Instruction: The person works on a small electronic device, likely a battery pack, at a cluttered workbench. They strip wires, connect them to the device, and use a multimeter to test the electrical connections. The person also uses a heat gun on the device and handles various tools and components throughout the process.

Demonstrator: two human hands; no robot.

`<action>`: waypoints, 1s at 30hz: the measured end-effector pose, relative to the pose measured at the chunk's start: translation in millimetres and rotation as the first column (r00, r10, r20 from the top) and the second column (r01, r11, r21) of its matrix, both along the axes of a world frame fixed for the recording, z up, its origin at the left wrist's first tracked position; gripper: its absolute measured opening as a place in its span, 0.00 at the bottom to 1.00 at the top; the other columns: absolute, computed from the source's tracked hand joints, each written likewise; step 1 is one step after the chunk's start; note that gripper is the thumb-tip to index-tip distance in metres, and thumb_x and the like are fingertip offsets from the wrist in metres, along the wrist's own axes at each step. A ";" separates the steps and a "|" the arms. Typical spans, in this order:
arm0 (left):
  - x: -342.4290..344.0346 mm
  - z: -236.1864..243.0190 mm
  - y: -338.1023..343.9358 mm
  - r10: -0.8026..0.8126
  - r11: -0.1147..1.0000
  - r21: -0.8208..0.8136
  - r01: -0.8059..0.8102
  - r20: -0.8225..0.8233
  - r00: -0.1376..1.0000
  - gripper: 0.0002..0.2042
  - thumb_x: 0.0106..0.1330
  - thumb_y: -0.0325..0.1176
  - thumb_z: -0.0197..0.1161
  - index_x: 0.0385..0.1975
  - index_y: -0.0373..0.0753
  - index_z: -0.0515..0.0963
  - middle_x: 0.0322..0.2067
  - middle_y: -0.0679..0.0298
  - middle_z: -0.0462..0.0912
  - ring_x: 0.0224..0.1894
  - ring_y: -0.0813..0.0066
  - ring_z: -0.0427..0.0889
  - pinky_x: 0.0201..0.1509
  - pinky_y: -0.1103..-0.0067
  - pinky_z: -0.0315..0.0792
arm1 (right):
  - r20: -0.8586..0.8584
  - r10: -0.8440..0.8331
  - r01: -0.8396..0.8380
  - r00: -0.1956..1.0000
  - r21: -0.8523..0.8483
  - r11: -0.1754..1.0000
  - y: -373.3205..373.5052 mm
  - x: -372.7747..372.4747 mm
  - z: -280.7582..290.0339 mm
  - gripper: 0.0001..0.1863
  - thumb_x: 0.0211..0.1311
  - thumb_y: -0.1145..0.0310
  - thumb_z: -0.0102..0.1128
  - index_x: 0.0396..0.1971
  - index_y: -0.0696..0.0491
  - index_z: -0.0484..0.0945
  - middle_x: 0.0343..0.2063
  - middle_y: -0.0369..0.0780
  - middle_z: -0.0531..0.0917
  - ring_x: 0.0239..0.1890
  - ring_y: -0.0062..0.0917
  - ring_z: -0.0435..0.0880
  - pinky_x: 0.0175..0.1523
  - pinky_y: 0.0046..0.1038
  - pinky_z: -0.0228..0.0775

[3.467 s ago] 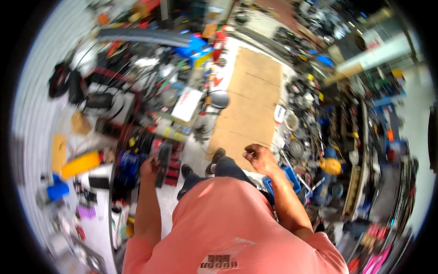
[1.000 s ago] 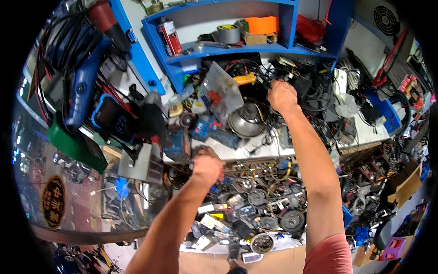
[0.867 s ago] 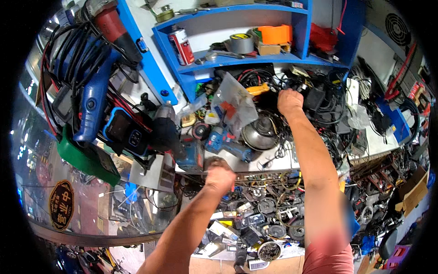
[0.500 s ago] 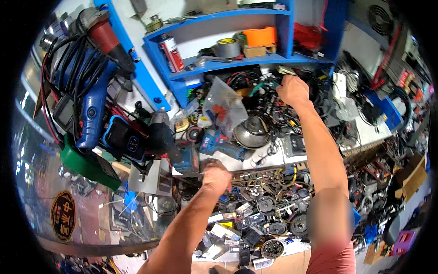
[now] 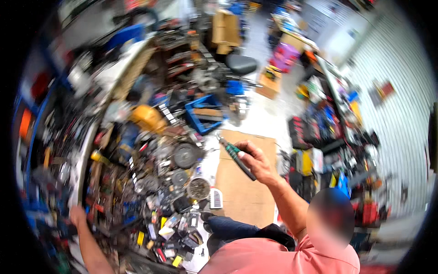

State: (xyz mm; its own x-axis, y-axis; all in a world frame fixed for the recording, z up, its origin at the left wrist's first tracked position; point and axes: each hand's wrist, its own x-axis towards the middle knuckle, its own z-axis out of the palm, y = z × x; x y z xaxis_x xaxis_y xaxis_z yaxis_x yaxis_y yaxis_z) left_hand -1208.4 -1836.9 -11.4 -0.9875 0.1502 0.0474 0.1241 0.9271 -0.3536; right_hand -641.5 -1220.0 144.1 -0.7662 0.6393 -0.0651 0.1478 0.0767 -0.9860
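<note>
My right hand (image 5: 258, 163) is raised over the floor, fingers wrapped round a slim hand tool (image 5: 235, 155). The tool has a green-and-black handle and a short metal tip pointing up and left; its exact kind is not plain. Below it lies a flat sheet of brown cardboard (image 5: 233, 176). Far to the left, my left hand (image 5: 77, 215) is at the edge of the white workbench (image 5: 78, 182), with its fingers smeared by motion.
Heaped parts cover the floor between bench and cardboard, including a round tub of small pieces (image 5: 199, 188), a blue crate (image 5: 194, 121) and a yellow rounded object (image 5: 148, 118). Tool cases and boxes (image 5: 306, 162) line the right side, before a ribbed shutter (image 5: 397, 91).
The view has swung right, from the bench and blue shelf to the floor. My right hand has left the bench clutter and now holds the tool. My left hand appears farther left.
</note>
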 end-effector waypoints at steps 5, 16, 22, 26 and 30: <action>102.3 -55.7 71.3 0.102 0.855 0.513 -0.079 -0.016 0.995 0.22 0.83 0.45 0.45 0.42 0.33 0.80 0.29 0.46 0.80 0.30 0.54 0.82 0.36 0.60 0.78 | -0.076 -0.264 0.175 0.961 -0.572 0.801 71.9 214.8 32.2 0.33 0.76 0.39 0.50 0.61 0.54 0.75 0.33 0.30 0.79 0.31 0.13 0.73 0.38 0.20 0.65; 536.0 -159.8 544.5 -0.288 0.724 0.190 -0.664 0.957 -0.040 0.10 0.73 0.36 0.58 0.31 0.38 0.78 0.22 0.66 0.77 0.23 0.69 0.76 0.19 0.74 0.65 | -0.336 -0.509 -0.197 0.793 -0.931 0.308 149.6 359.6 -82.2 0.19 0.70 0.61 0.58 0.55 0.55 0.76 0.39 0.40 0.85 0.32 0.24 0.82 0.41 0.26 0.72; 553.9 -78.3 826.5 -0.643 0.684 0.629 -0.370 0.759 0.101 0.12 0.76 0.37 0.58 0.29 0.39 0.77 0.22 0.67 0.76 0.23 0.76 0.75 0.26 0.75 0.71 | 0.012 -0.368 0.255 0.930 -0.741 0.621 307.1 437.7 -88.3 0.18 0.68 0.62 0.59 0.53 0.55 0.78 0.34 0.38 0.87 0.29 0.20 0.85 0.28 0.22 0.65; 528.8 -84.7 981.6 -0.680 0.717 0.635 -0.288 0.728 -0.088 0.11 0.73 0.33 0.61 0.29 0.35 0.81 0.25 0.66 0.81 0.26 0.79 0.78 0.29 0.80 0.70 | 0.288 -0.629 0.686 0.722 -0.423 0.593 419.0 487.1 -135.2 0.15 0.59 0.68 0.63 0.46 0.56 0.79 0.31 0.40 0.87 0.29 0.21 0.86 0.30 0.25 0.70; 617.6 -81.9 1150.2 -0.647 0.750 0.656 0.089 0.755 -0.110 0.12 0.69 0.34 0.62 0.35 0.31 0.85 0.27 0.61 0.86 0.29 0.74 0.84 0.32 0.76 0.75 | 0.286 -0.954 0.911 0.094 -0.412 -0.033 425.0 550.8 -180.2 0.16 0.57 0.70 0.67 0.46 0.56 0.79 0.30 0.41 0.86 0.26 0.24 0.84 0.29 0.29 0.73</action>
State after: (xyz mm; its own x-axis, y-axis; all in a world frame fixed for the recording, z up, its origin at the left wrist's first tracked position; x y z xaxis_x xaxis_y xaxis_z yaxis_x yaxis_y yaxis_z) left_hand -590.8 -686.7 -93.3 0.0754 0.7579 -0.6480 0.4184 0.5659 0.7104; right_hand -90.7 -795.1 -36.1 0.4838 0.6898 -0.5387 -0.3131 -0.4384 -0.8425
